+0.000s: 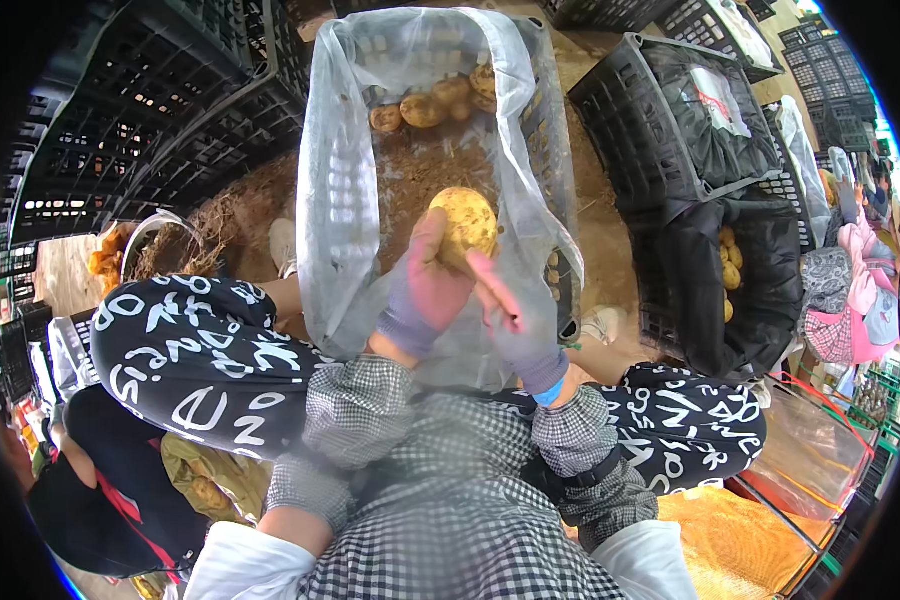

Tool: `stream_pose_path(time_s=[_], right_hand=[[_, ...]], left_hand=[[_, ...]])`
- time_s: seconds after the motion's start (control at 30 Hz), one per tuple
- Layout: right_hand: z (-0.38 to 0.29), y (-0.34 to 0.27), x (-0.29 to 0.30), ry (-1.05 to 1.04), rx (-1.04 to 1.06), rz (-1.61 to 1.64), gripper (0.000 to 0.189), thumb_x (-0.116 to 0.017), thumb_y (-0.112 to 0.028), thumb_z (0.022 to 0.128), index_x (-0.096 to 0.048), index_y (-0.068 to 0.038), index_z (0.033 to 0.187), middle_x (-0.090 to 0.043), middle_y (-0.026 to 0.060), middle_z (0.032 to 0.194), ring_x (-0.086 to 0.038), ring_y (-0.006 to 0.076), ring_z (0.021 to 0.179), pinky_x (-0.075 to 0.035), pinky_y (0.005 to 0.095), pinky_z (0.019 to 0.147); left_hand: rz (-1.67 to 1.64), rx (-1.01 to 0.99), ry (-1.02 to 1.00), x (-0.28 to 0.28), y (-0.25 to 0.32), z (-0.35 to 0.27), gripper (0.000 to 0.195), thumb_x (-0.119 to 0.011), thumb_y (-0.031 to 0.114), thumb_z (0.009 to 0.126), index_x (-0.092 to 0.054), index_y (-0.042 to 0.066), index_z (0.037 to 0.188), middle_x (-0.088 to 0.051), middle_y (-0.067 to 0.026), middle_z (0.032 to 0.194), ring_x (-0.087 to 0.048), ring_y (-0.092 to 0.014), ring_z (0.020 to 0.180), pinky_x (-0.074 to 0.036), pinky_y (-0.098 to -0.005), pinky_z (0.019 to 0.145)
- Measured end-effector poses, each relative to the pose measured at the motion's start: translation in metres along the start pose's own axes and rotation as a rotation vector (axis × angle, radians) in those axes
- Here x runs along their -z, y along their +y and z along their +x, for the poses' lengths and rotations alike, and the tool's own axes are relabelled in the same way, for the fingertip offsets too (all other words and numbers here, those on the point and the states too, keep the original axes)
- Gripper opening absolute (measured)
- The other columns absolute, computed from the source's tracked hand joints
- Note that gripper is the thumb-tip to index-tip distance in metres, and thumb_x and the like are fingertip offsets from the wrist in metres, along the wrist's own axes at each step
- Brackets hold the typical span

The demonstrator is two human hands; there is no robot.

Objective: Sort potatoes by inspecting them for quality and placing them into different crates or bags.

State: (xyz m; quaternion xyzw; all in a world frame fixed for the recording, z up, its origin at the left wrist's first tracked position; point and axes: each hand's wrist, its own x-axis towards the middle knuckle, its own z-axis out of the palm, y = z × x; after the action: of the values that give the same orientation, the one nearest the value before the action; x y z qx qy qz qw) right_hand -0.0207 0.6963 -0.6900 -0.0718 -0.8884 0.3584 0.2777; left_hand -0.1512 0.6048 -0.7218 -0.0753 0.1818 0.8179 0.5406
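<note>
My left hand (pixel 435 289), in a pink and grey glove, grips a large yellow potato (pixel 465 223) with specks of soil on it. Just right of it is my right hand (pixel 514 319), gloved alike and blurred; one finger reaches to the potato's lower edge, and whether it touches is unclear. Nothing shows in that hand. Both hands are over the near end of a plastic crate (pixel 557 157) lined with a translucent white sheet (pixel 337 202). At the crate's far end lie several soil-stained potatoes (pixel 422 111), with loose brown soil on its floor.
Black crates (pixel 195 97) are stacked at left. On the right, one black crate (pixel 615 112) has its liner gathered closed; nearer, a black-lined crate (pixel 750 300) holds potatoes. A bucket (pixel 166 244) with dry roots stands by my left knee. People (pixel 855 277) are at far right.
</note>
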Motion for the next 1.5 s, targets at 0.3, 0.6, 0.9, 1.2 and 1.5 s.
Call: stream_pose_path(time_s=[0.3,0.6,0.9,1.2,1.5], right_hand=[[-0.007,-0.011,-0.005,0.002,-0.26,0.196,0.051,-0.058,0.005,0.085,-0.063,-0.003,0.136,-0.075,0.0147,0.109,-0.066,0.017,0.071,-0.051,0.0268,0.065],[0.008,-0.001,0.022,0.294,-0.64,0.511,0.048,-0.061,-0.006,0.094,-0.056,0.001,0.141,-0.067,0.0145,0.114,-0.063,0.0153,0.087,-0.053,0.0287,0.073],[0.014,0.01,0.022,0.131,-0.658,0.431,0.038,-0.062,-0.024,0.101,-0.061,0.001,0.131,-0.062,0.0047,0.093,-0.059,0.0095,0.071,-0.049,0.0269,0.064],[0.02,-0.002,0.033,-0.076,-0.727,0.661,0.061,-0.077,-0.009,0.089,-0.048,-0.001,0.142,-0.063,0.0054,0.114,-0.062,0.0096,0.085,-0.053,0.0236,0.073],[0.009,0.014,0.023,0.142,-0.492,0.603,0.094,-0.086,0.001,0.07,-0.037,-0.001,0.15,-0.047,0.0111,0.143,-0.054,0.0209,0.126,-0.048,0.0321,0.104]], left_hand=[[0.018,-0.135,0.068,0.005,-0.005,-0.002,0.029,-0.045,0.029,0.109,-0.055,0.009,0.128,-0.06,-0.0069,0.124,-0.061,-0.022,0.115,-0.05,-0.0402,0.1],[-0.336,0.141,-0.207,-0.007,0.01,-0.007,0.045,-0.051,0.033,0.103,-0.051,0.008,0.14,-0.056,-0.0136,0.143,-0.048,-0.032,0.138,-0.041,-0.051,0.113],[0.6,-0.141,0.332,0.044,-0.022,0.003,0.063,-0.044,0.061,0.098,-0.061,0.008,0.127,-0.071,-0.0113,0.11,-0.071,-0.029,0.094,-0.058,-0.0393,0.058],[1.188,-0.348,0.05,-0.027,0.003,-0.004,0.066,-0.032,0.055,0.107,-0.06,0.0,0.13,-0.068,-0.014,0.12,-0.07,-0.026,0.101,-0.059,-0.0378,0.086],[0.839,-0.259,-0.128,-0.049,0.006,-0.013,0.092,-0.073,0.041,0.09,-0.026,-0.001,0.157,-0.047,-0.0138,0.148,-0.054,-0.022,0.128,-0.048,-0.0345,0.104]])
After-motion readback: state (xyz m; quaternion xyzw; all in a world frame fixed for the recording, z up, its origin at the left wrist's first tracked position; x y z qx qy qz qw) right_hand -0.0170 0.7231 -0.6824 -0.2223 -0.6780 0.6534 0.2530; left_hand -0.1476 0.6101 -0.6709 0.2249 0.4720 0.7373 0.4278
